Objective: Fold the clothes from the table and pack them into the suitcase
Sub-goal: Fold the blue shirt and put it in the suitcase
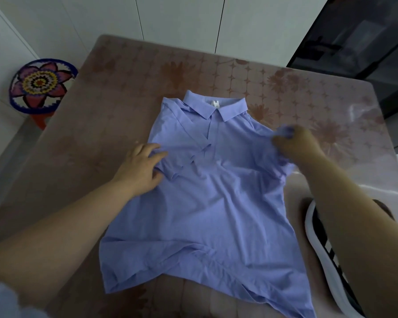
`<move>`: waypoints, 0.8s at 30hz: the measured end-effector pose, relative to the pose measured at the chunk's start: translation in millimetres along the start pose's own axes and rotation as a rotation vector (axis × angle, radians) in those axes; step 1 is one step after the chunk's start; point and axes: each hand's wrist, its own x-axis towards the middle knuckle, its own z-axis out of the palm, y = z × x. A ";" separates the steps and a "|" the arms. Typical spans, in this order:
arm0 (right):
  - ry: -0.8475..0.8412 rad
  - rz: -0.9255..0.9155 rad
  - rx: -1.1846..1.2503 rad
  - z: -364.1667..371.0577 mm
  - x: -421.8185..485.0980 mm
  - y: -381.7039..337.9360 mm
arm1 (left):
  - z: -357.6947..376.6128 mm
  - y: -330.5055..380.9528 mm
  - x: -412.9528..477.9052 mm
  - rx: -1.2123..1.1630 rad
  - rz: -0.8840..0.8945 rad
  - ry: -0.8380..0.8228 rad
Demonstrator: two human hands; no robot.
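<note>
My left grip (140,167), flat and wide, pins folded sleeve (171,167) so polo shirt (207,203) cannot slide; right grip (296,144) pinches other sleeve (285,132) for folding.

One wide-angle head-worn view looked forward and steeply down from the near edge of the pinkish-brown flower-patterned table (124,88), close enough that the lilac collared polo shirt (211,203) filled mid-frame; the far edge showed too.

White wall panels (175,17) back a floral-covered table (129,92), with a crochet-topped stool (40,84) left and dark glass-fronted cabinet (359,37) right.
</note>
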 end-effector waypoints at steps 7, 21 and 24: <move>-0.318 -0.256 -0.212 49.6 -23.3 -7.8 | -4.3 59.3 29.2 -0.190 0.071 -0.044; -0.054 -0.603 -0.708 82.4 -85.8 132.2 | 39.0 124.1 71.2 0.217 0.105 -0.398; -0.025 -0.629 -0.719 73.7 -98.9 153.6 | 45.0 112.5 48.8 0.299 0.117 -0.353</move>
